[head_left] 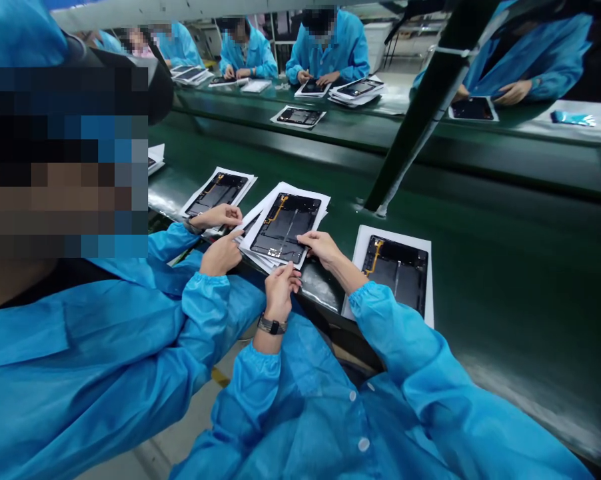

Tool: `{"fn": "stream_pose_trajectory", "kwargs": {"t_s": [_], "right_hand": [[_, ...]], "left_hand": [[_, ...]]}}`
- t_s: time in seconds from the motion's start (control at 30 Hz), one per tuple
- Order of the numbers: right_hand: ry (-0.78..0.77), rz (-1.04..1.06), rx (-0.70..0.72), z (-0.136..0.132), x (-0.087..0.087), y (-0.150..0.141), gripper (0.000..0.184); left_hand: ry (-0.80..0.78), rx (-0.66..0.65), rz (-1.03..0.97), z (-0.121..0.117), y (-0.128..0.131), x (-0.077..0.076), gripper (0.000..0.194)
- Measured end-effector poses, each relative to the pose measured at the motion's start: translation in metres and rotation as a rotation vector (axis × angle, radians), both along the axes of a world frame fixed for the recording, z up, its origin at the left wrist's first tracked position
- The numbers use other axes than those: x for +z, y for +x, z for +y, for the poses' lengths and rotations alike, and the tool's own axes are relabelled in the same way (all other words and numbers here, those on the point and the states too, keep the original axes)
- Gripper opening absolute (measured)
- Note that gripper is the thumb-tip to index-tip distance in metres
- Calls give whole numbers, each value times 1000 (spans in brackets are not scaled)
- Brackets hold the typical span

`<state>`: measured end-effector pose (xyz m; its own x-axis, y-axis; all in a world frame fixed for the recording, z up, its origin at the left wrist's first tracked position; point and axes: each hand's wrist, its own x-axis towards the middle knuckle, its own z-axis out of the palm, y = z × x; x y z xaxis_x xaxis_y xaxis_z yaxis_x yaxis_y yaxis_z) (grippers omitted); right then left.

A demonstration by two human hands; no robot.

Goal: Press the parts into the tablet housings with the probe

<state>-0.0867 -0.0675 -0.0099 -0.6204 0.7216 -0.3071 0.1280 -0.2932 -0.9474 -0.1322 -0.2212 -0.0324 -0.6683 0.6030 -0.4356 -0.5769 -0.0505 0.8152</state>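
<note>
Blue-sleeved, leans over the green counter and pinches the near right edge of the central device with the right hand, fingertips underneath hidden. Bends the left hand at the near edge of the white sheets below; cannot tell whether gripping paper or merely touching. Shows black inside, with an orange strip, pale line and tiny parts too small to name. Sits, at the right, behind a sleeve that covers the lower left: another device on white paper. Reaches in from the left with a co-worker's hands, partly masking the left device; blocked out by coarse pixels above the shoulder.
</note>
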Motion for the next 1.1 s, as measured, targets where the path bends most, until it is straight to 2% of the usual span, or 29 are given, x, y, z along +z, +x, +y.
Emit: {"fn": "stream_pose_trajectory", "kwargs": {"t_s": [0.13, 0.3, 0.4, 0.53, 0.67, 0.87, 1.1], "right_hand": [[33, -16, 4, 11, 11, 17, 39], [62, -66, 34, 30, 30, 65, 45], [130, -144, 102, 35, 40, 96, 46], [201, -244, 147, 28, 46, 136, 49], [182, -283, 114, 18, 42, 187, 49], [215, -382, 57, 8, 33, 268, 50], [191, -364, -14, -7, 9, 330, 45]], "left_hand": [[79, -2, 8, -10, 3, 1, 43], [210, -5, 25, -26, -1, 4, 37], [215, -51, 55, -29, 1, 2, 38], [162, -135, 124, -34, 15, -2, 42], [113, -245, 154, -37, 42, -5, 37], [42, -414, 162, -27, 95, -9, 36], [-46, -593, 319, -15, 126, -20, 28]]}}
